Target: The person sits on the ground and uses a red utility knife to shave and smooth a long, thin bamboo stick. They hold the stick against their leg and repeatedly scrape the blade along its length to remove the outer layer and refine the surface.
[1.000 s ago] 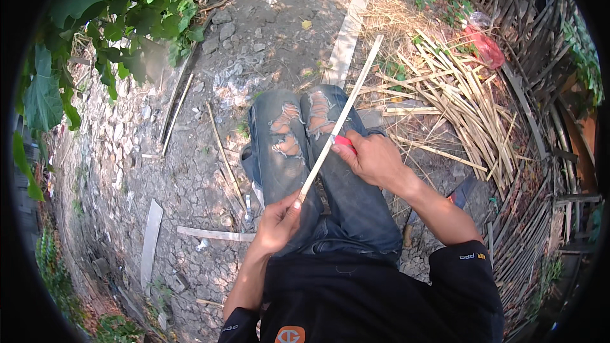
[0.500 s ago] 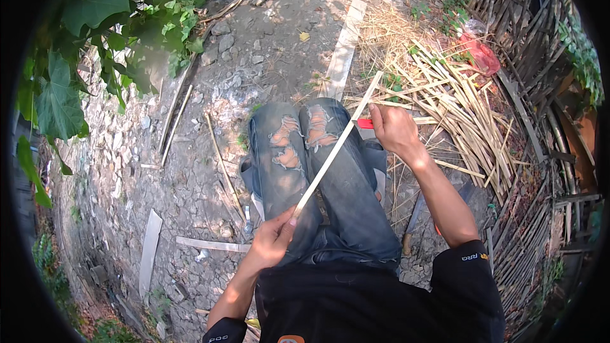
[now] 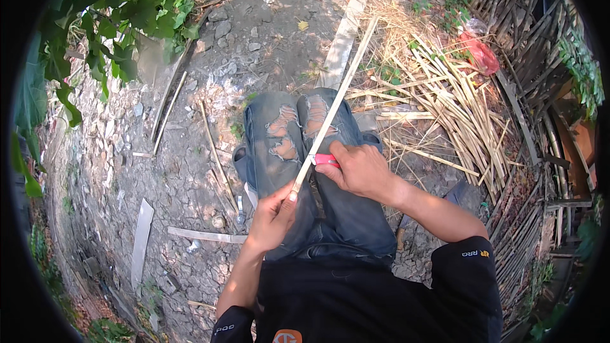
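A long pale bamboo strip slants across my lap, its far end reaching past my knees. My left hand pinches it near its lower end. In my right hand is a small red-handled knife, probably a utility cutter. Its tip meets the strip's right edge, a short way above my left fingers. Most of the knife's handle is hidden by my right fingers. Below the strip are my thighs in torn jeans.
To the right lies a heap of similar strips with straw-like shavings. A flat board extends beyond my knees. Thin sticks rest on the cracked ground at left. Leafy vines hang at upper left; a stick fence borders the right.
My right hand has come down and left along the strip with the knife, nearer my left hand. The strip's far end has swung up and away. My left hand keeps its pinch.
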The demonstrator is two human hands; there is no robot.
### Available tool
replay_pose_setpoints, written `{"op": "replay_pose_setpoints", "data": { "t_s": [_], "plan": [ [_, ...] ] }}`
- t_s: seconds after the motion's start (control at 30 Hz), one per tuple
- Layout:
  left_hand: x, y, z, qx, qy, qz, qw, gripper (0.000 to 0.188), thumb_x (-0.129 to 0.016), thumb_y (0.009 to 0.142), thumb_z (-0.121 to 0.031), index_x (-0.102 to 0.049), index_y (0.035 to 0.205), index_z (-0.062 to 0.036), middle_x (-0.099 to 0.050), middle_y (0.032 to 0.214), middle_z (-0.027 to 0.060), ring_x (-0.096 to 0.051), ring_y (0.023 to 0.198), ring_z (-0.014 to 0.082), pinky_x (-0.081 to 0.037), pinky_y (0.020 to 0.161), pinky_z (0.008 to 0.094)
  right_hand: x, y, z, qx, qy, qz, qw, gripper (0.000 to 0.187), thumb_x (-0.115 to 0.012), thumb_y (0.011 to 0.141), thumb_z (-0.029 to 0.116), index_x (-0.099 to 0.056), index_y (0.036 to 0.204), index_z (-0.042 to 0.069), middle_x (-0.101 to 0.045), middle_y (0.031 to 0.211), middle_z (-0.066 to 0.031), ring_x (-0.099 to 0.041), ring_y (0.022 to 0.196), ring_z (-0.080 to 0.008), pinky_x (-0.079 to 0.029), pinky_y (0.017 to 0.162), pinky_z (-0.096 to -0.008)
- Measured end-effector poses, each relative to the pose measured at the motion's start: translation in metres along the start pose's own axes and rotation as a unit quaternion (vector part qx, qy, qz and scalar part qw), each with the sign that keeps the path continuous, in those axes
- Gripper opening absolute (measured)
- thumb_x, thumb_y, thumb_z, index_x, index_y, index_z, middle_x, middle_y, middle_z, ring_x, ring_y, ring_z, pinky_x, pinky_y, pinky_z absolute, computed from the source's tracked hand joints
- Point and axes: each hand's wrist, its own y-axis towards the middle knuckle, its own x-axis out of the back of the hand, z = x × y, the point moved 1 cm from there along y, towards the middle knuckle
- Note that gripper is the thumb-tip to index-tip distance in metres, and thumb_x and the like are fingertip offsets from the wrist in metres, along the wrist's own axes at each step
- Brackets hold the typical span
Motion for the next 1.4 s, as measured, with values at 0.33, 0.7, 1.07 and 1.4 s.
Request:
{"op": "replay_pose_setpoints", "data": {
  "t_s": [0.33,0.7,1.07,1.4],
  "plan": [
    [0.011,-0.004,-0.011,-0.006,0.077,-0.035,0.996,0.048,-0.050,0.113,-0.024,-0.047,0.155,-0.0015,-0.037,0.064,-0.0096,-0.035,0.056,0.0015,-0.031,0.050,0.0215,0.014,0.060,-0.059,-0.065,-0.086,-0.120,0.987,0.049,-0.056,0.104,0.051,-0.060,0.097,0.002,-0.067,0.069,-0.0219,-0.068,0.065,-0.0449,-0.053,0.059,-0.0545],
    [0.031,-0.072,0.010,0.081,-0.012,-0.062,0.995,0.044,-0.050,0.112,-0.017,-0.050,0.152,0.0002,-0.040,0.061,-0.0087,-0.035,0.051,0.0011,-0.029,0.047,0.0210,0.126,-0.016,-0.285,-0.375,-0.014,-0.329,0.867,0.068,-0.039,0.110,0.055,-0.070,0.098,-0.004,-0.064,0.071,-0.0181,-0.065,0.073,-0.0338,-0.050,0.073,-0.0451],
    [-0.001,-0.030,-0.016,-0.007,0.047,0.008,0.999,0.045,-0.050,0.112,-0.022,-0.051,0.150,0.0024,-0.035,0.063,-0.0076,-0.032,0.052,0.0029,-0.027,0.049,0.0215,0.067,0.032,-0.035,-0.146,0.452,-0.160,0.865,0.030,-0.074,0.100,0.033,-0.073,0.098,0.003,-0.050,0.068,0.0100,-0.045,0.064,-0.0011,-0.034,0.057,-0.0236],
    [-0.002,-0.034,-0.018,0.062,-0.166,0.062,0.982,0.048,-0.050,0.111,-0.031,-0.057,0.139,0.0080,-0.036,0.058,-0.0047,-0.029,0.047,0.0044,-0.026,0.048,0.0223,0.023,0.031,0.002,-0.083,0.528,-0.087,0.841,0.021,-0.076,0.099,0.020,-0.069,0.104,0.001,-0.048,0.063,0.0083,-0.037,0.054,-0.0008,-0.030,0.051,-0.0222]
  ]
}}
